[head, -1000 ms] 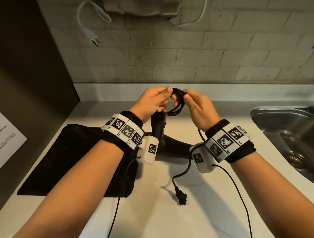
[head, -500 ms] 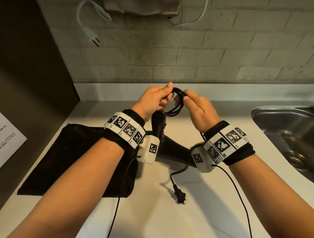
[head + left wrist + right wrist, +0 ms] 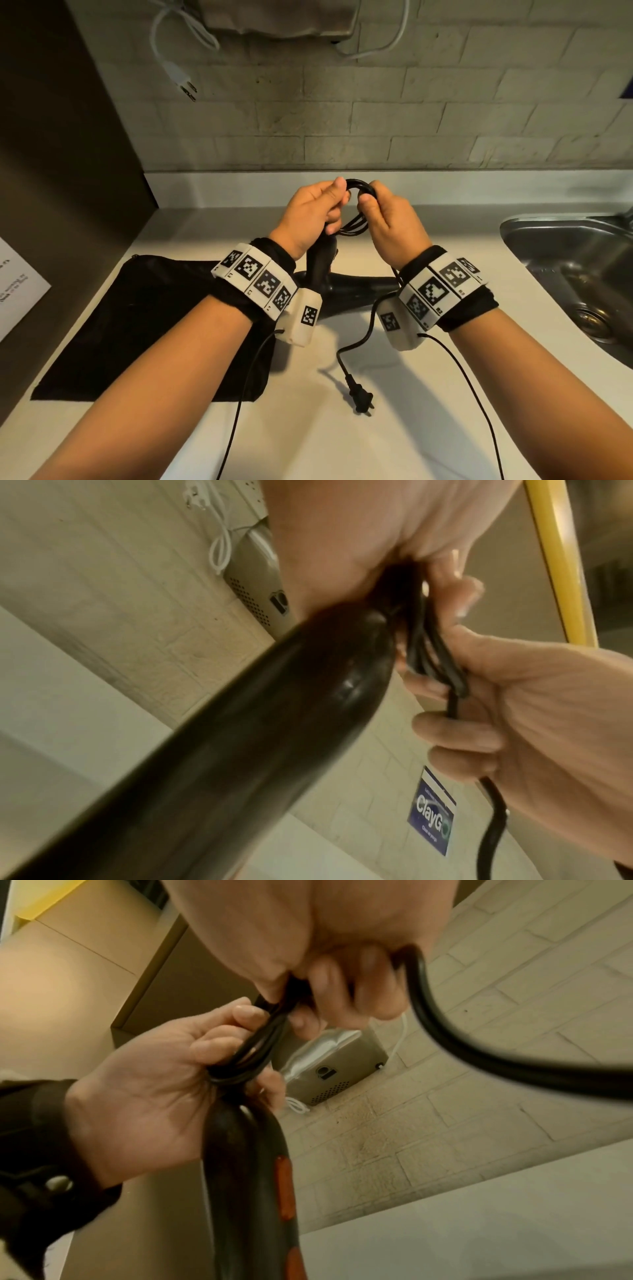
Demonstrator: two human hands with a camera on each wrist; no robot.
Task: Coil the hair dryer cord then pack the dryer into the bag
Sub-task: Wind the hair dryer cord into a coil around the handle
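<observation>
The black hair dryer (image 3: 346,286) lies on the white counter with its handle (image 3: 320,258) raised toward my hands. Its black cord is gathered in several loops (image 3: 356,205) above the handle end. My left hand (image 3: 317,214) pinches the loops at the handle top, seen also as the left hand (image 3: 164,1066) in the right wrist view. My right hand (image 3: 390,219) grips the other side of the loops (image 3: 431,653). The loose cord tail (image 3: 368,329) hangs down to the plug (image 3: 361,397) on the counter. The black bag (image 3: 144,325) lies flat at the left.
A steel sink (image 3: 575,274) is set into the counter at the right. A dark cabinet side (image 3: 65,171) stands at the left, with a paper sheet (image 3: 17,291) on it. A white plug and cable (image 3: 181,80) hang on the brick wall above.
Both hands have drawn closer together around the loops, and the loose tail is shorter. The plug has slid a little to the left and toward the hands.
</observation>
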